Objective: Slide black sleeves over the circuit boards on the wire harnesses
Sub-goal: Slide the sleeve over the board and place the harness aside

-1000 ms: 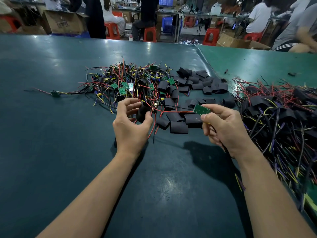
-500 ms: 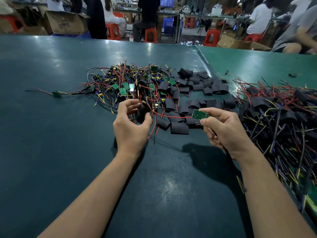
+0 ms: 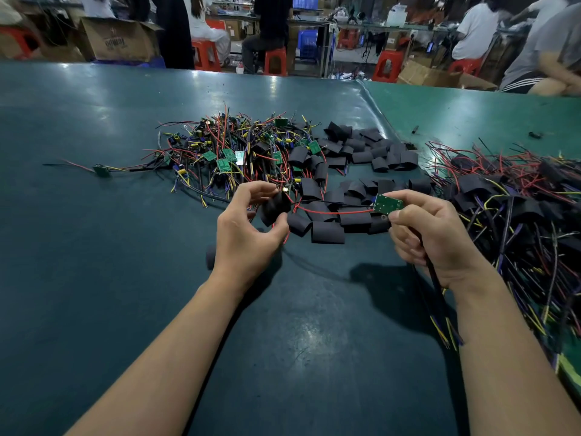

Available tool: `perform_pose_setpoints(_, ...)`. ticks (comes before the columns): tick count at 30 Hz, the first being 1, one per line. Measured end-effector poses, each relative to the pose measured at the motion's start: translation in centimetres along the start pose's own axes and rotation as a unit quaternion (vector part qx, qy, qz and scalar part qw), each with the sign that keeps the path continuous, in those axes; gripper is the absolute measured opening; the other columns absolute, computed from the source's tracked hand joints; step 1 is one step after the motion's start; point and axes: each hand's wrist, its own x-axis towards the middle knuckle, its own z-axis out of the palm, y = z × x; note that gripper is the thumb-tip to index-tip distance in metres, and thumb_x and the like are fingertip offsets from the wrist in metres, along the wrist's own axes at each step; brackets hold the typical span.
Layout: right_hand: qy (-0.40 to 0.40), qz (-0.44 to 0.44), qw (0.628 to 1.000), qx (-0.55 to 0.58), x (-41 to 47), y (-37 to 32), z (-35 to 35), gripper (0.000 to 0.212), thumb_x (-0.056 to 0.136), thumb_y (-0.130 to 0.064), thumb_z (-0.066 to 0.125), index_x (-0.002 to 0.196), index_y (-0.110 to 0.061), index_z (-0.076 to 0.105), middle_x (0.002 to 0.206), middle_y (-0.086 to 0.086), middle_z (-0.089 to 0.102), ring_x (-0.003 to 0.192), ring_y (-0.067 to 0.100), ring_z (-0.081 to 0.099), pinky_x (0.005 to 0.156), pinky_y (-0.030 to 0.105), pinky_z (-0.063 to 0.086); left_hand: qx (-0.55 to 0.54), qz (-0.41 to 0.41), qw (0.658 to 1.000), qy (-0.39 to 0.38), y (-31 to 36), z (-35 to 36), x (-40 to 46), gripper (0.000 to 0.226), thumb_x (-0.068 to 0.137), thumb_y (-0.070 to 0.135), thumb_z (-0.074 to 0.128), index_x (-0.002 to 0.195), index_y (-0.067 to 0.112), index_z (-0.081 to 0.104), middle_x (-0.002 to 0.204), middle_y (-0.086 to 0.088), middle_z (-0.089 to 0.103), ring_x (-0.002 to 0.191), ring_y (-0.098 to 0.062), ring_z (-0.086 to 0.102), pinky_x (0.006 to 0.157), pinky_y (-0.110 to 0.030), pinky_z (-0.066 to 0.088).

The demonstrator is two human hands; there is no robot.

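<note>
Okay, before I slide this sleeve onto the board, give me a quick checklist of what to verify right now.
1. Black sleeve held in left hand: ok.
2. Circuit board pinched by right hand: ok.
3. Red wire running from sleeve to board: ok; whether it is threaded through the sleeve: cannot tell.
4. Sleeve mouth open and facing the board: cannot tell.
5. Sleeve over the board: not ok, they are apart.
6. Trailing wires below the right hand free of the finished pile: cannot tell.
</note>
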Motion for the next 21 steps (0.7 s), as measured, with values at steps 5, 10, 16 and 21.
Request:
perform_pose_setpoints(5,-0.003,0.003,1.0,-0.018,0.0,0.0,0.2,0.026,0.092,0.009,0.044,0.097,-0.008,0.063,0.04,-0.002,0.031,0.029,0.008,0.021,0.036,0.011,0.021,-0.005,-0.02,1.0,0.021,-0.1,0.0,0.2,0.04,0.075,0.009,0.076,0.107,0.024,0.059,0.104,0.015,0.068,0.099,0.0,0.063,0.084,-0.02,0.047)
perform_pose_setpoints(10,0.008,0.005,1.0,-0.027,0.2,0.1,-0.2,0.025,0.093,0.004,0.046,0.087,-0.011,0.065,0.042,0.001,0.031,0.03,0.01,0.022,0.035,0.012,0.022,-0.012,0.019,0.998,-0.062,0.0,-0.5,0.0,0.048,0.075,0.004,0.077,0.115,0.023,0.058,0.108,0.012,0.069,0.107,-0.002,0.063,0.087,-0.023,0.046)
perform_pose_setpoints(16,0.011,0.006,0.998,-0.068,0.2,0.3,-0.1,0.016,0.095,-0.006,0.056,0.094,-0.014,0.07,0.046,0.0,0.043,0.034,0.01,0.028,0.033,0.017,0.023,0.044,0.091,0.986,-0.136,0.7,-0.5,-0.4,0.044,0.074,0.008,0.075,0.116,0.016,0.063,0.109,0.008,0.07,0.106,-0.008,0.064,0.097,-0.033,0.046)
perform_pose_setpoints(21,-0.083,0.025,0.988,-0.126,-0.2,0.8,2.1,0.02,0.096,-0.006,0.058,0.107,-0.018,0.069,0.052,-0.003,0.054,0.037,0.007,0.035,0.032,0.018,0.027,0.091,0.159,0.977,-0.11,1.1,-0.4,-0.2,0.04,0.073,0.012,0.074,0.112,0.015,0.067,0.107,0.006,0.069,0.102,-0.009,0.058,0.093,-0.043,0.045)
